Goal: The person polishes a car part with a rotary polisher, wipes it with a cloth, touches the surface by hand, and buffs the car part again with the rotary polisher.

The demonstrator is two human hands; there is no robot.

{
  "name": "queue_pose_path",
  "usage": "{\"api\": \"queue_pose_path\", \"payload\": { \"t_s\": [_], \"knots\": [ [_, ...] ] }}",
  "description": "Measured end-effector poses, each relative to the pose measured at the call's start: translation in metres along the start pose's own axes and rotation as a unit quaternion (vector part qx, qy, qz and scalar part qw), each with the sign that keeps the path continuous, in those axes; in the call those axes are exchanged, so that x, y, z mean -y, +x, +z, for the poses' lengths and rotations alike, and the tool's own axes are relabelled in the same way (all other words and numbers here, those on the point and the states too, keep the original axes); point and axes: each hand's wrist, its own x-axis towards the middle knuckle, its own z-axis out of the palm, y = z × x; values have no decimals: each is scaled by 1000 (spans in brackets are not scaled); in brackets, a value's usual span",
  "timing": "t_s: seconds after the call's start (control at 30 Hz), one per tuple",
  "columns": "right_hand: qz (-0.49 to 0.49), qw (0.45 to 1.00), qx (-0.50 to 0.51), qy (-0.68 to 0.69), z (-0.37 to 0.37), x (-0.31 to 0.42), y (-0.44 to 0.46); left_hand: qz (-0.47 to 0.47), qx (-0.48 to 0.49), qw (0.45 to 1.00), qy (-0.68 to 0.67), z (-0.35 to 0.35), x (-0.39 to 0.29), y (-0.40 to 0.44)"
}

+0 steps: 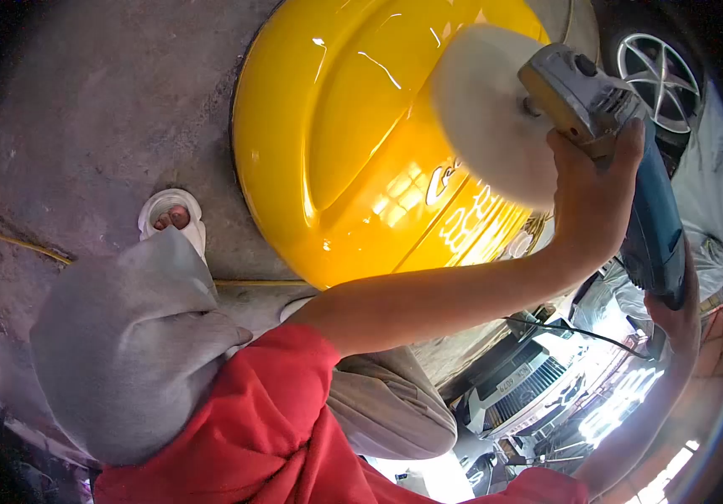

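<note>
My left hand [592, 193] is closed around the front of an electric polisher [657, 223], just behind its metal gear head. Farther down the blue-green body, my right hand [674, 317] grips the rear end, partly hidden by the tool. A large white buffing wheel [487, 118] is on the polisher's head, its face blurred. It lies over the right side of a glossy yellow curved panel [353, 160], where it appears to touch the surface. Dark script lettering [443, 181] shows beside the wheel, partly covered by it.
A dark power cord [584, 332] runs by the polisher's rear end. The grey concrete floor [109, 101] carries a yellow cable [25, 244]. My sandalled foot [172, 217] is near the panel. A car wheel [657, 82] and a white vehicle's front [517, 395] stand around.
</note>
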Motion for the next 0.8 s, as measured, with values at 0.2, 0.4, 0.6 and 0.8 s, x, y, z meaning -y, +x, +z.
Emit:
{"api": "queue_pose_path", "payload": {
  "t_s": [0.2,0.4,0.6,0.8],
  "knots": [
    [-35,998,38,19,23,31,-14,3,-14,1000,14,-15,-4,-37],
    [-57,989,111,-82,51,77,-48,-55,-59,996,-30,-40,-8,-104],
    [-81,992,82,-60,47,57,-38,-44,-15,998,-36,-35,-1,-82],
    [-14,1000,-9,-14,8,-1,-3,26,34,998,-53,-5,3,-15]
  ]
}}
